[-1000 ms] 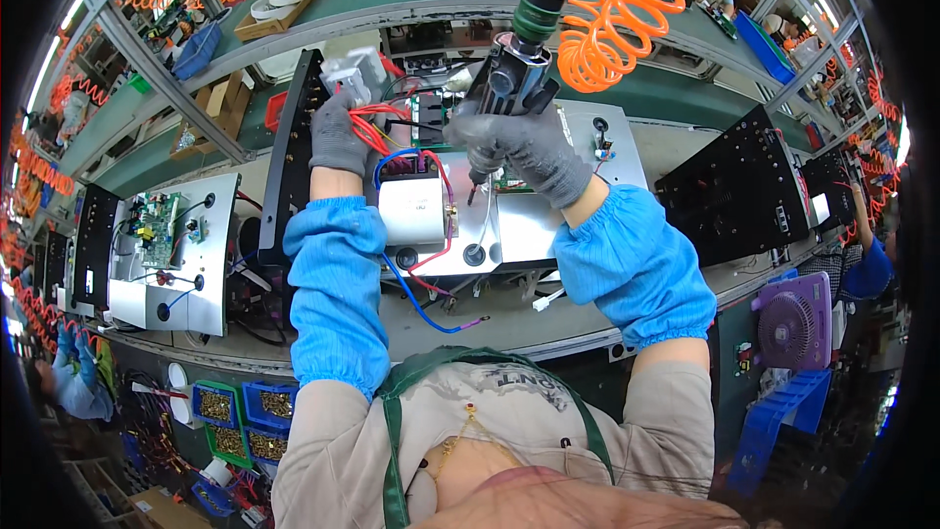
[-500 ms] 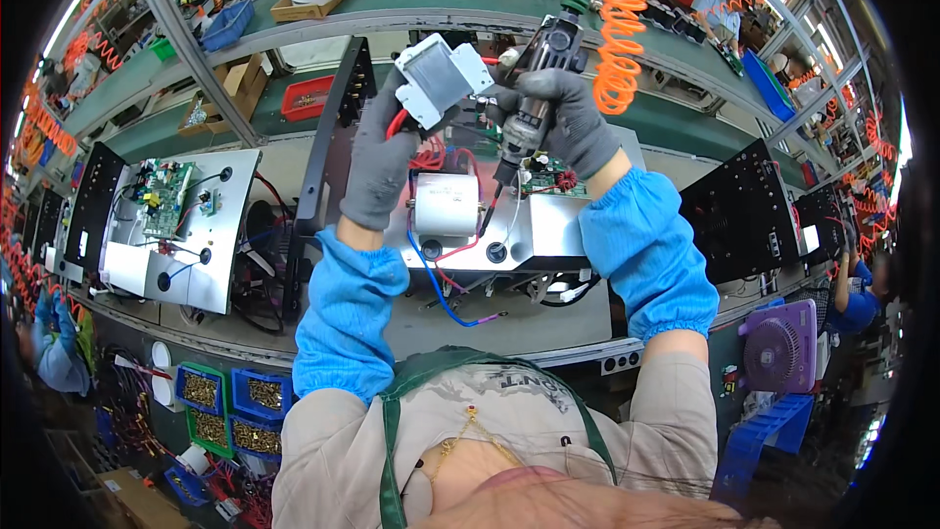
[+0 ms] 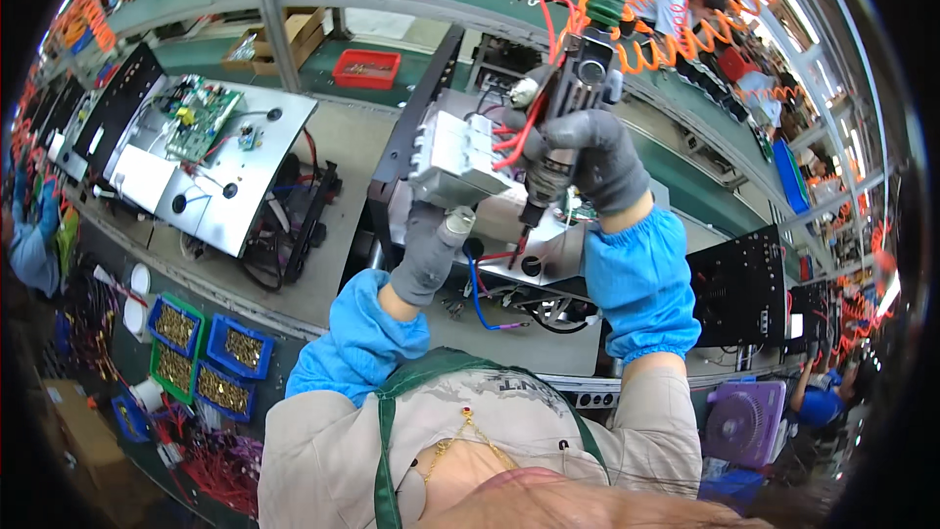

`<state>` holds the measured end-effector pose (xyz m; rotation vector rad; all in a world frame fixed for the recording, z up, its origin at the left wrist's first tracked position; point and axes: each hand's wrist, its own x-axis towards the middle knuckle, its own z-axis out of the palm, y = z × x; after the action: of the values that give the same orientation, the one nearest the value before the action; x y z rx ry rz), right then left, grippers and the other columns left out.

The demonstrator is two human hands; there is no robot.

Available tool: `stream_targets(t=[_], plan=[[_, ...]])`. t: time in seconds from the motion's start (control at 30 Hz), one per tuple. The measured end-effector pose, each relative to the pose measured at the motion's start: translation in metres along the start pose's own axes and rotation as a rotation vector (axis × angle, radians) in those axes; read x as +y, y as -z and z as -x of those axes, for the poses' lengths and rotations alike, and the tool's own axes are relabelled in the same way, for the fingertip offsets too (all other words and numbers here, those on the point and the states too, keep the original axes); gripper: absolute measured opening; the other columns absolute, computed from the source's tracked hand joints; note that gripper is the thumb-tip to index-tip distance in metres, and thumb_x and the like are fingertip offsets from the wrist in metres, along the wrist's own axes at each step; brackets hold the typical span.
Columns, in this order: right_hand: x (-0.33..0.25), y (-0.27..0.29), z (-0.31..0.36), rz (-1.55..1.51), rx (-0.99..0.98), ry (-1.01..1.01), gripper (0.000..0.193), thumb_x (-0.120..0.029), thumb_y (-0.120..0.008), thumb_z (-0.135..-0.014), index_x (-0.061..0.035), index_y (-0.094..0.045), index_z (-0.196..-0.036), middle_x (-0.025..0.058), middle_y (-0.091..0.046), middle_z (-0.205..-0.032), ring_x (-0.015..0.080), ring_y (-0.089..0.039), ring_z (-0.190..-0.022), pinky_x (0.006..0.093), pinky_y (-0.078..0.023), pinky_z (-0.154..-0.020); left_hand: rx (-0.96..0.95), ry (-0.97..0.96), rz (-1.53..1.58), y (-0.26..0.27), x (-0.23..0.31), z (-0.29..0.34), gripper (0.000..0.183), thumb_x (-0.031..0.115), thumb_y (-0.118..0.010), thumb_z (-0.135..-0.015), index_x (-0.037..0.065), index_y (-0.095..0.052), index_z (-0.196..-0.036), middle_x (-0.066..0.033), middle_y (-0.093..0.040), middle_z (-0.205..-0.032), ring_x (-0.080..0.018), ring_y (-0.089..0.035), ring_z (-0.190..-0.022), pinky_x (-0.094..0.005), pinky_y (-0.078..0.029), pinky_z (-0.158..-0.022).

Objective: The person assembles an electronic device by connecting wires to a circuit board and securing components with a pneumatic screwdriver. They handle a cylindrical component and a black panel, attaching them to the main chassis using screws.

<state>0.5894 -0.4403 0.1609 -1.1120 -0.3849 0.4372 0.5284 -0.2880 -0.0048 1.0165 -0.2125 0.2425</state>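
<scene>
A pale grey boxy component [image 3: 455,162] is gripped in my gloved left hand [image 3: 431,253], tilted above the work. Red wires [image 3: 509,140] run from its ridged side toward my right hand. My gloved right hand [image 3: 605,159] is wrapped around a dark power screwdriver [image 3: 573,88], its bit pointing down over a bare metal chassis panel [image 3: 560,247]. The fingers of that hand are close to the red wires; whether they touch them I cannot tell. Below the panel's near edge hangs a blue wire [image 3: 477,282]. The component and my hands hide much of the chassis.
An orange coiled hose [image 3: 676,24] hangs near the screwdriver. Another open chassis with a green circuit board [image 3: 203,118] stands left, a black perforated panel [image 3: 739,289] right. A red tray [image 3: 365,70] sits behind; bins of brass parts [image 3: 222,389] lie front left.
My left hand has turned the component over, so its ridged side with the red wires now shows. The whole view has swung, shifting the bench. The screwdriver stays in my right hand.
</scene>
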Motion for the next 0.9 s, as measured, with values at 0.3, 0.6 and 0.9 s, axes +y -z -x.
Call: stream_targets(t=[0.3,0.6,0.9], plan=[[0.034,0.0,-0.009,0.364,-0.096,0.044,0.02,-0.013,-0.063,-0.072,0.0025,-0.065,-0.085,0.0136,-0.065,-0.09,0.0222,-0.065,-0.08,0.0342,-0.054,-0.072,-0.044,0.163,0.186,0.024,-0.013,0.008,0.065,0.052,-0.051,-0.087,0.005,-0.04,-0.13,-0.0092,-0.047,-0.126,-0.0208,-0.049,-0.114,-0.0366,-0.038,-0.099],[0.054,-0.009,-0.025,0.274,0.068,-0.13,0.042,-0.005,-0.064,-0.064,0.0038,-0.055,-0.104,0.015,-0.062,-0.091,0.026,-0.064,-0.08,0.0393,-0.055,-0.071,0.055,0.077,0.191,0.022,-0.016,0.007,0.043,0.036,-0.052,-0.091,0.005,-0.048,-0.12,-0.0084,-0.057,-0.112,-0.0162,-0.056,-0.099,-0.0315,-0.047,-0.081],[0.049,-0.024,-0.039,0.358,-0.005,-0.169,0.029,-0.003,-0.067,-0.065,0.0036,-0.059,-0.092,0.0101,-0.062,-0.079,0.0179,-0.062,-0.067,0.031,-0.053,-0.061,0.053,0.089,-0.417,0.018,0.018,0.026,0.044,0.026,-0.054,-0.089,0.004,-0.044,-0.126,-0.0099,-0.052,-0.117,-0.0191,-0.05,-0.103,-0.0328,-0.04,-0.09]])
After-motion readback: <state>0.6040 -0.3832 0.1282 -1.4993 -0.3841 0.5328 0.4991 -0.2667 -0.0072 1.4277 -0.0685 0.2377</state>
